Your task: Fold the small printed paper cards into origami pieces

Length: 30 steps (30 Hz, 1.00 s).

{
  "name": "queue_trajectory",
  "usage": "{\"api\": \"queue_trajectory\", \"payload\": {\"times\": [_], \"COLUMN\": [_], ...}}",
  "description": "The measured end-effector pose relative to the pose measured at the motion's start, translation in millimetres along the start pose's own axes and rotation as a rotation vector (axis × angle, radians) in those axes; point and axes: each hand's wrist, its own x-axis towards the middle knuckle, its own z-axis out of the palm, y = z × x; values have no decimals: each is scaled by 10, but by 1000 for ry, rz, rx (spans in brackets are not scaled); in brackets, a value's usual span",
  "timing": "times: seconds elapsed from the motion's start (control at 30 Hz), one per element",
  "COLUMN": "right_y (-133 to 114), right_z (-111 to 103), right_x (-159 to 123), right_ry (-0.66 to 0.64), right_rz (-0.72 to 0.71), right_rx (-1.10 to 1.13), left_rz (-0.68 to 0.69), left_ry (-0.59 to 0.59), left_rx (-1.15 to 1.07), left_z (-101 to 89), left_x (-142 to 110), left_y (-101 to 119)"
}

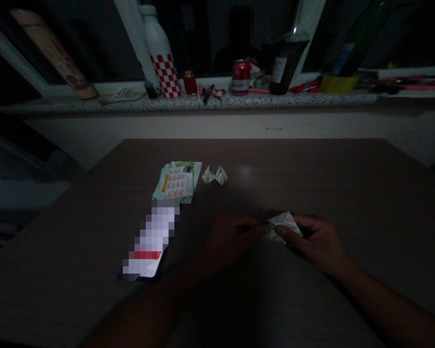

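Between my two hands is a small folded piece of printed paper (287, 220), white with green and orange print and roughly triangular. My right hand (321, 241) grips its right side, thumb on top and fingers beneath. At its left corner my left hand (232, 237) pinches the edge between thumb and fingertips. Farther back on the table stands a folded paper shape (214, 175) with two pointed halves. Left of it lies a stack of printed sheets (177, 182). A lit phone (150, 268), mostly pixelated, lies in front of the stack.
The brown table (293, 159) reaches a wall below a granite windowsill (130, 104). On the sill stand a red-and-white checked bottle (163, 58), a red can (240, 77), a dark cup (284, 67), a small red jar (190, 83), a tall patterned cylinder (56, 55) and a green bottle (366, 29).
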Motion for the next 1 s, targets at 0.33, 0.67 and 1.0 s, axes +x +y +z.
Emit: {"api": "queue_trajectory", "payload": {"times": [0.33,0.67,1.0], "right_y": [-22,26,126], "right_z": [16,4,-28], "right_x": [5,5,40], "right_ry": [-3,-37,-24], "right_rz": [17,61,198], "right_rx": [0,66,426], "left_rz": [-53,-84,-105], "left_ry": [-64,-102,-18], "left_rx": [-133,-102,-136], "left_z": [-8,-27,-36], "left_x": [8,20,63], "left_y": [-45,-22,-101]}}
